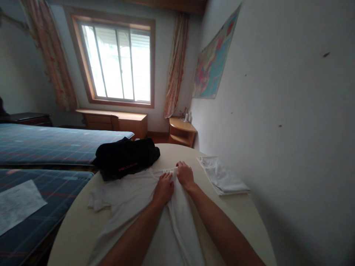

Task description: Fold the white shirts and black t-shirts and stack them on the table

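— White T-shirt (130, 195), where?
— Spread on the round bench (72, 229), six o'clock in view, sleeve (99, 199) toward nine.
— Grip?
— Left hand (164, 188) on cloth near the collar, fingers bent; right hand (185, 174) at top edge, fingers curled. Whether either pinches fabric: can't tell.
— Alongside?
— Black cloth bundle (126, 157), ten o'clock from hands; folded white cloth (224, 177), three.
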{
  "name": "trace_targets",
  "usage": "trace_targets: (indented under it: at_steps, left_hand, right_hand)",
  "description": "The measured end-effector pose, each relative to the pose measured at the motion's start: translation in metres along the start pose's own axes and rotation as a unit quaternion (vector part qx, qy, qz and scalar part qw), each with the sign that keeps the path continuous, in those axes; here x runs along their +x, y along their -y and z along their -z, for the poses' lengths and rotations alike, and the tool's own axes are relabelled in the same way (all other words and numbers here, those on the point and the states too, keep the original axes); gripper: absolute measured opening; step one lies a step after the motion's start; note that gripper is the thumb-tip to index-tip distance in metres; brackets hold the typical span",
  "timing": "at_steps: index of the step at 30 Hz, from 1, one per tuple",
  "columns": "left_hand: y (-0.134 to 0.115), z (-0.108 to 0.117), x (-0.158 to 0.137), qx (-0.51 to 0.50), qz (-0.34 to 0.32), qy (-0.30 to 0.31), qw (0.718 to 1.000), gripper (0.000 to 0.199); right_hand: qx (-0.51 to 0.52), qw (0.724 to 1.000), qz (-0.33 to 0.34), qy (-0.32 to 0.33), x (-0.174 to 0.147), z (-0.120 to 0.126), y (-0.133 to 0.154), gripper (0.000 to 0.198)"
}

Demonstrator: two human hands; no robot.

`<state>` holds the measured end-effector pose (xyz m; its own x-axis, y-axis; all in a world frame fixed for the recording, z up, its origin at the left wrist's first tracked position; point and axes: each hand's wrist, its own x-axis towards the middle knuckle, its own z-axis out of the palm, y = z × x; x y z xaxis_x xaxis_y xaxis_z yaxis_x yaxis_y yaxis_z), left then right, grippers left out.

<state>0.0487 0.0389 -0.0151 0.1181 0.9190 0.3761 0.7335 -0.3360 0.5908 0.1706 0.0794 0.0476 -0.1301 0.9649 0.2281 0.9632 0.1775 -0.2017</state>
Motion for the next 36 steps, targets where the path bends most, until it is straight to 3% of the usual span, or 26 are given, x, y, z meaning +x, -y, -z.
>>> trace_targets:
  at_steps: [4,8,11,15,21,27,36]
  left_hand:
    - [0.005,-0.001,0.005,-0.077,0.049,-0.054,0.994,0.047]
    - [0.009,0.002,0.011,-0.086,0.1,-0.083,0.988,0.051]
    - [0.009,0.004,0.016,-0.077,0.118,-0.079,0.987,0.049]
    - [0.008,0.01,0.021,-0.034,0.113,-0.053,0.992,0.047]
    - [0.017,0.038,0.002,0.083,0.091,-0.022,0.992,0.037]
    - [0.038,0.061,-0.017,0.184,0.113,0.007,0.976,0.035]
    - [0.062,0.061,0.01,0.229,0.056,0.09,0.968,0.047]
  right_hand:
    - [0.058,0.996,0.069,0.009,-0.03,-0.006,0.01,0.037]
    - [0.08,0.985,0.147,0.038,-0.065,-0.026,0.015,0.052]
    - [0.06,0.988,0.123,0.066,-0.083,-0.034,0.015,0.06]
    - [0.052,0.99,0.089,0.096,-0.09,-0.025,0.006,0.067]
    - [0.031,0.989,0.066,0.132,-0.089,-0.006,-0.037,0.07]
    - [0.02,0.989,0.056,0.138,-0.083,0.002,-0.07,0.071]
    - [0.01,0.989,0.049,0.142,-0.064,-0.004,-0.079,0.074]
